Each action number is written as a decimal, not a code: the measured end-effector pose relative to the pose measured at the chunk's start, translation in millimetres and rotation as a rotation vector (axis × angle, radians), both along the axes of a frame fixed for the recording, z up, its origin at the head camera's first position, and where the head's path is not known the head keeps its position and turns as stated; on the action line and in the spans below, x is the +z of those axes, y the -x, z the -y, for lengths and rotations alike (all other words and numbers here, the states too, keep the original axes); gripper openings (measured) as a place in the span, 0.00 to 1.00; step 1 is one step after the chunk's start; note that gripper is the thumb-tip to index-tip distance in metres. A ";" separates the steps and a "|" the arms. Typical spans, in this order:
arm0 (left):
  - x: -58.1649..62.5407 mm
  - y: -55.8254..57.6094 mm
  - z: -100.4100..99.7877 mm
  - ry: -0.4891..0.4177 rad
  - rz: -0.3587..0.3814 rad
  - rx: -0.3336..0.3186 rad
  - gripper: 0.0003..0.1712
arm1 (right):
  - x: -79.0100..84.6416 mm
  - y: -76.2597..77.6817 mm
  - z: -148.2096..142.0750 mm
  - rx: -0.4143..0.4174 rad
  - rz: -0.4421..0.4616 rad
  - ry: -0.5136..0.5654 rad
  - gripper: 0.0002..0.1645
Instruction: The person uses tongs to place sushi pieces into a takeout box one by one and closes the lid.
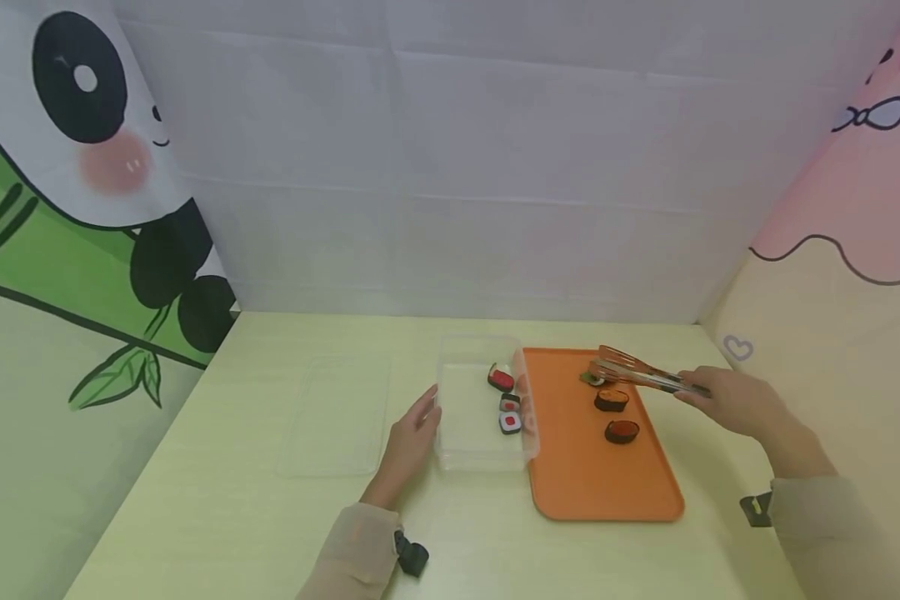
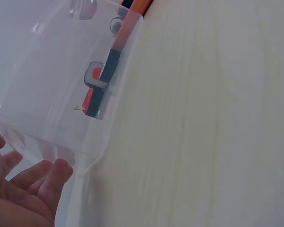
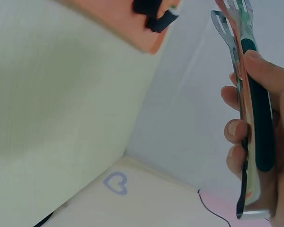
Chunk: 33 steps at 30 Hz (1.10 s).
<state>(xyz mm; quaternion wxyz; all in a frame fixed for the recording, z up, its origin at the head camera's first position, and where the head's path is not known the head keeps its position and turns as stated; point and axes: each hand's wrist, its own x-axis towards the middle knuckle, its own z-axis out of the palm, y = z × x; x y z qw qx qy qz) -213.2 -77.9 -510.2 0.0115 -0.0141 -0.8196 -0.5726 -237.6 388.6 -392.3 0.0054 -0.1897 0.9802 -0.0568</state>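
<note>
My left hand (image 1: 408, 437) rests its fingers against the near left wall of a clear plastic box (image 1: 465, 458). Inside the box, by its right wall, lie a red-topped sushi piece (image 1: 501, 378) and two sushi rolls (image 1: 510, 423), (image 1: 509, 402). My right hand (image 1: 735, 402) grips metal tongs (image 1: 645, 377) with dark handles; in the right wrist view the tongs' (image 3: 258, 104) arms stand slightly apart. Their tips are over a sushi piece with green (image 1: 589, 379) at the far part of the orange tray (image 1: 585, 487); whether they touch it, I cannot tell.
Two dark-wrapped sushi pieces with orange topping (image 1: 612, 401) and red-orange topping (image 1: 622, 432) sit on the tray. A clear lid (image 1: 333, 417) lies flat on the table left of the box. The box's right edge adjoins the tray. A white wall (image 1: 450, 250) closes the back.
</note>
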 end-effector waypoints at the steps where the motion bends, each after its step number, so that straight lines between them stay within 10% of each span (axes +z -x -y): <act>1: 0.3 -0.2 -0.1 0.003 -0.002 -0.002 0.27 | -0.7 1.6 -2.4 0.007 -0.003 -0.014 0.25; 23: -0.6 -0.1 1.2 -0.007 -0.014 -0.016 0.28 | -24.1 31.6 -13.1 0.110 -0.043 -0.107 0.19; 33: -0.8 -0.2 2.1 -0.005 -0.014 -0.015 0.28 | -34.7 38.6 -7.6 0.056 0.088 -0.059 0.24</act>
